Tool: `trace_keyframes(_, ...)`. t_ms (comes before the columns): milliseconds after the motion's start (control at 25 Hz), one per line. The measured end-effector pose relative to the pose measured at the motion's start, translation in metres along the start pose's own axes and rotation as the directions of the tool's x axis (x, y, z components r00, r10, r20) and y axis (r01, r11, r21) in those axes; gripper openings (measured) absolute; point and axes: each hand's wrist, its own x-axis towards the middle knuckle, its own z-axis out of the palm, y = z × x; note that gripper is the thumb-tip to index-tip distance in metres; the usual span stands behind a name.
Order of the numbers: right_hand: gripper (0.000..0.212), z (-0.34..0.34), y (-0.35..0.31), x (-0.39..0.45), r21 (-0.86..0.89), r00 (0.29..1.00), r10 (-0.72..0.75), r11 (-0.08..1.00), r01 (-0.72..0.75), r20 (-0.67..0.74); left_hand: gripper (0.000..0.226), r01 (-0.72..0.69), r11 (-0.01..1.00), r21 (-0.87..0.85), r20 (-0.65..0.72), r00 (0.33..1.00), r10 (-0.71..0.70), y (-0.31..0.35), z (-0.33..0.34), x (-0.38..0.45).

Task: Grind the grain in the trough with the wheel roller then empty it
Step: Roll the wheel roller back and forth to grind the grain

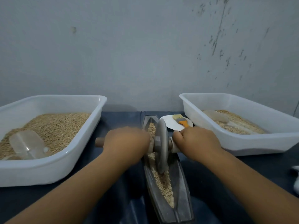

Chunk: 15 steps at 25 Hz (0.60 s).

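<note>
Left hand (127, 143): curled over the wooden axle handle (99, 142), whose end pokes out past the knuckles; motion-blurred
Right hand (196, 142): fingers wrapped round the other end of the axle, close against the hub
Wheel roller (161, 146): grey disc, upright, edge down in the trough, roughly mid-length
Trough (181, 188): narrow dark boat shape on the blue table (123, 196), running away from the person between the two arms
Grain (163, 183): pale, partly crushed, lying along the groove both in front of and behind the disc
Left tub (53, 168): white, holds whole grain plus a clear scoop (26, 143)
Right tub (258, 143): white, thin layer of paler grain, second clear scoop (216, 116)
Brush (180, 120): orange handle, lying on a white plate (171, 125) beyond the roller
</note>
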Motion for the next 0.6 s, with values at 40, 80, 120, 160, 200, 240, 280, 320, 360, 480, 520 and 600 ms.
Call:
trace_keyframes(40, 0.019, -0.005, 0.0, -0.011, 0.019, 0.998, -0.049, 0.999, 0.048, 0.044, 0.01, -0.001, 0.999, -0.038, -0.014, 1.0, 0.0, 0.004, -0.003, -0.009)
trace_keyframes(80, 0.022, -0.008, 0.0, -0.018, 0.053, 0.995, -0.07, 0.996, 0.066, 0.073, 0.022, 0.048, 0.995, -0.087, -0.055, 0.997, -0.053, 0.007, -0.003, -0.018)
trace_keyframes(120, 0.024, -0.012, 0.001, -0.024, 0.074, 0.994, -0.073, 0.995, 0.067, 0.076, 0.042, 0.101, 0.985, -0.137, -0.094, 0.989, -0.114, 0.011, -0.006, -0.027)
trace_keyframes(160, 0.028, -0.011, 0.002, -0.028, 0.093, 0.997, -0.051, 0.995, 0.045, 0.06, 0.053, 0.15, 0.971, -0.187, -0.132, 0.975, -0.176, 0.015, -0.01, -0.034)
trace_keyframes(200, 0.032, -0.011, 0.001, -0.031, 0.127, 0.999, -0.015, 0.992, 0.009, 0.042, 0.057, 0.19, 0.957, -0.218, -0.152, 0.962, -0.226, 0.017, -0.011, -0.037)
trace_keyframes(240, 0.036, -0.012, -0.001, -0.03, 0.16, 0.998, 0.026, 0.986, -0.035, 0.06, 0.057, 0.226, 0.944, -0.238, -0.153, 0.952, -0.267, 0.017, -0.01, -0.036)
trace_keyframes(280, 0.038, -0.012, -0.003, -0.026, 0.2, 0.995, 0.075, 0.976, -0.088, 0.072, 0.056, 0.251, 0.937, -0.241, -0.137, 0.948, -0.289, 0.015, -0.008, -0.03)
trace_keyframes(320, 0.043, -0.01, -0.005, -0.019, 0.255, 0.986, 0.155, 0.953, -0.164, 0.054, 0.052, 0.26, 0.94, -0.219, -0.124, 0.949, -0.291, 0.013, -0.006, -0.021)
trace_keyframes(360, 0.048, -0.01, -0.009, -0.011, 0.294, 0.971, 0.237, 0.927, -0.233, 0.021, 0.046, 0.252, 0.949, -0.187, -0.118, 0.954, -0.277, 0.011, -0.002, -0.011)
trace_keyframes(480, 0.049, -0.001, -0.014, 0.011, 0.246, 0.934, 0.33, 0.925, -0.291, -0.138, 0.022, 0.198, 0.972, -0.129, -0.1, 0.972, -0.211, 0.002, 0.007, 0.006)
trace_keyframes(520, 0.047, 0.002, -0.015, 0.013, 0.235, 0.937, 0.316, 0.932, -0.277, -0.149, 0.016, 0.191, 0.972, -0.137, -0.097, 0.974, -0.205, 0.001, 0.011, 0.006)
trace_keyframes(600, 0.046, 0.004, -0.015, 0.012, 0.239, 0.944, 0.3, 0.935, -0.263, -0.135, 0.014, 0.199, 0.968, -0.149, -0.115, 0.969, -0.217, 0.004, 0.011, 0.001)
